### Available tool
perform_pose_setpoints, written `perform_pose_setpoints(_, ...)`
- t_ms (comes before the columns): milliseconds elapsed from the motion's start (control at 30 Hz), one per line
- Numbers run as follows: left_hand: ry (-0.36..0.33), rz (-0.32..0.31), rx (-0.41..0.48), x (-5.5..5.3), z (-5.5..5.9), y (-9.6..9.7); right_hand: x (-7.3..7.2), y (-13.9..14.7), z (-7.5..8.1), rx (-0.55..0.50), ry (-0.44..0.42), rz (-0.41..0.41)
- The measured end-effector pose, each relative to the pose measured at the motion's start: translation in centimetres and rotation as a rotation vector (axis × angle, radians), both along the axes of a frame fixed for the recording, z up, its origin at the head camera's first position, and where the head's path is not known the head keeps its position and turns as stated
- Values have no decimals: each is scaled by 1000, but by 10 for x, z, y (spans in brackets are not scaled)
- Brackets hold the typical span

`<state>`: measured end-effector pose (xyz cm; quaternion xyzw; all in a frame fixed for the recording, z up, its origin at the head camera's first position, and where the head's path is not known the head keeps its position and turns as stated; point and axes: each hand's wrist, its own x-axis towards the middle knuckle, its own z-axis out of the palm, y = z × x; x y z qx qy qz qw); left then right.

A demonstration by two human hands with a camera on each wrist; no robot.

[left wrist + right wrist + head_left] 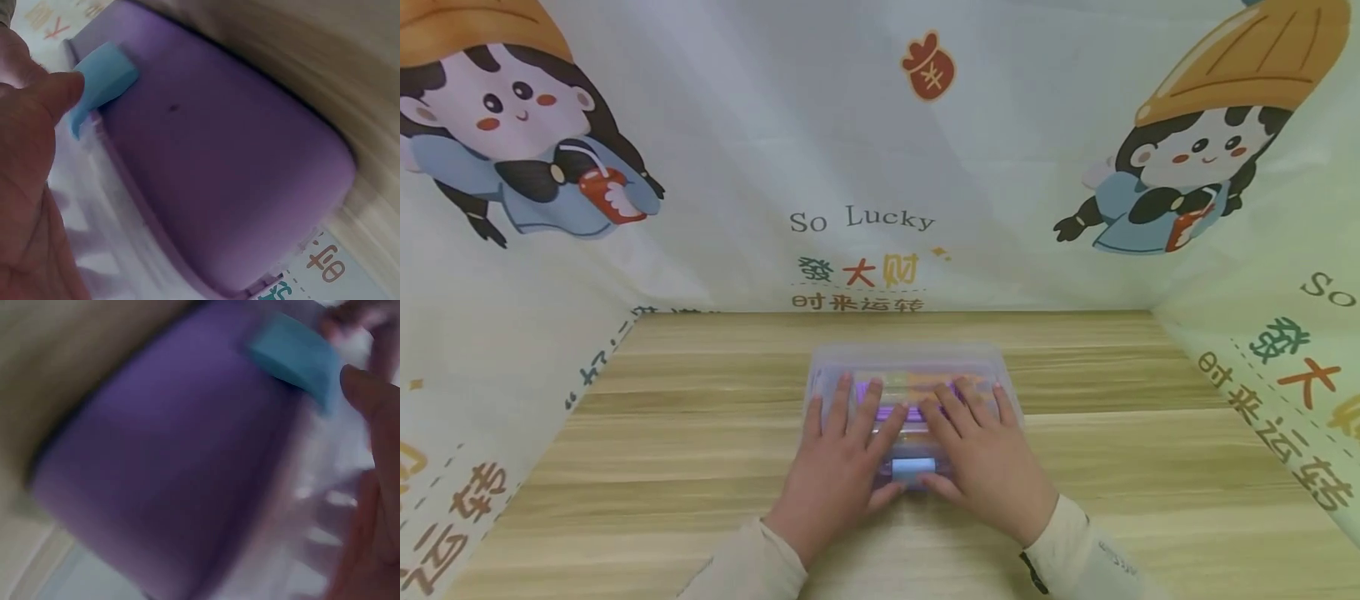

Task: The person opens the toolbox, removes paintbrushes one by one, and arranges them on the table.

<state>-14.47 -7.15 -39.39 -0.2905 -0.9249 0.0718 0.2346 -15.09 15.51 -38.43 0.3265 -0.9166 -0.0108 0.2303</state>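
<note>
Head view: clear-lidded box [910,354] sits on the wood-grain tabletop [647,450], printed cloth [737,125] behind. Left hand [838,467] and right hand [988,458] rest on the lid side by side, fingers straight and spread apart, clamped on nothing. Orange and purple contents show through (too hazy to name). Blue latch [913,468] lies between the thumbs.

Left wrist view: box's purple side wall [231,156]; left thumb at the latch's edge, contact uncertain.

Right wrist view: blurred; right thumb just beside the latch.
</note>
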Motion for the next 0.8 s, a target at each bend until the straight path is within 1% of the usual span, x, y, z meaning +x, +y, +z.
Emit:
perform_pose_setpoints(67,27,8,-28,1,-1,1,0,-1,-6,18,56,-6)
perform_pose_setpoints(167,49,16,-48,1,-3,2,0,-1,-12,6,110,-1)
perform_pose_setpoints(333,55,-6,-23,1,-5,1,0,-2,-17,7,131,-1)
perform_pose_setpoints(500,86,-39,5,-1,-9,0,2,-6,-20,76,144,-41)
perform_pose_setpoints(600,110,-46,-6,-4,-12,2,2,-6,-22,111,186,-55)
perform_pose_setpoints(667,138,-42,-28,-5,-14,3,2,-7,-24,121,214,-55)
perform_pose_setpoints(800,206,-30,-73,-7,-16,5,0,-7,-27,110,252,-46)
